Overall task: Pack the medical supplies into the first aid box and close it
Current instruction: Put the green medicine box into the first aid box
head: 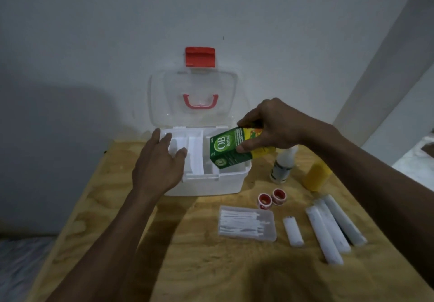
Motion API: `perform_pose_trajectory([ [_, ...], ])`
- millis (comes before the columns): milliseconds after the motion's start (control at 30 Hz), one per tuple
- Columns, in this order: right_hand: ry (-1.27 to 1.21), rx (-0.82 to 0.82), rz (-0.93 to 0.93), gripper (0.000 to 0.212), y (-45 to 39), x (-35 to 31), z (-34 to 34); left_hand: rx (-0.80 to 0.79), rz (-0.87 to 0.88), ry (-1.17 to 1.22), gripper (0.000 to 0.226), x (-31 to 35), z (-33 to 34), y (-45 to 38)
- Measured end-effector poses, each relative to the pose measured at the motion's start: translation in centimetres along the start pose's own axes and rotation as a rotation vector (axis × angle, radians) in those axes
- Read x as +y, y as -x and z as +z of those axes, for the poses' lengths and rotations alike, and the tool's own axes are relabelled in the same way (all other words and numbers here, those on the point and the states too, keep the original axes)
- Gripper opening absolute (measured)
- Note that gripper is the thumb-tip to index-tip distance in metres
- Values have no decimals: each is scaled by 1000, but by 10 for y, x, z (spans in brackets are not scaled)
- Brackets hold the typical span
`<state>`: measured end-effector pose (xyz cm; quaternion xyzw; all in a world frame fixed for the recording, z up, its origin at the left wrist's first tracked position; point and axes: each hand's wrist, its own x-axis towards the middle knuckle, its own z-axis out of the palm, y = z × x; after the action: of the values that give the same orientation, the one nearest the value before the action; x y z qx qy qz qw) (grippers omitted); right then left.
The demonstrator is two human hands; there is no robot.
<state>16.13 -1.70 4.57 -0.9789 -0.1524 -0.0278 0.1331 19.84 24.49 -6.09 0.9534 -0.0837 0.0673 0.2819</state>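
The white first aid box stands open at the back of the wooden table, its clear lid with a red latch upright against the wall. My right hand grips a green and yellow medicine carton, tilted above the box's right compartment. My left hand rests with spread fingers on the box's left edge, over the white inner tray. To the right of the box stand a white bottle and a yellow bottle.
On the table in front lie two red tape rolls, a clear case of cotton swabs, a small white tube and three long white wrapped rolls. The wall is right behind the box. The table's left edge drops to the floor.
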Motion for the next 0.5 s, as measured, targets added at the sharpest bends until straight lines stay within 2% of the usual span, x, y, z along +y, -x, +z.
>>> perform_pose_trajectory([
  [200, 22, -89, -27, 66, -23, -9, 16, -4, -5, -9, 61, -1, 0, 1],
  [500, -20, -127, -65, 63, -38, -20, 39, -9, -34, -7, 59, 1, 0, 0],
])
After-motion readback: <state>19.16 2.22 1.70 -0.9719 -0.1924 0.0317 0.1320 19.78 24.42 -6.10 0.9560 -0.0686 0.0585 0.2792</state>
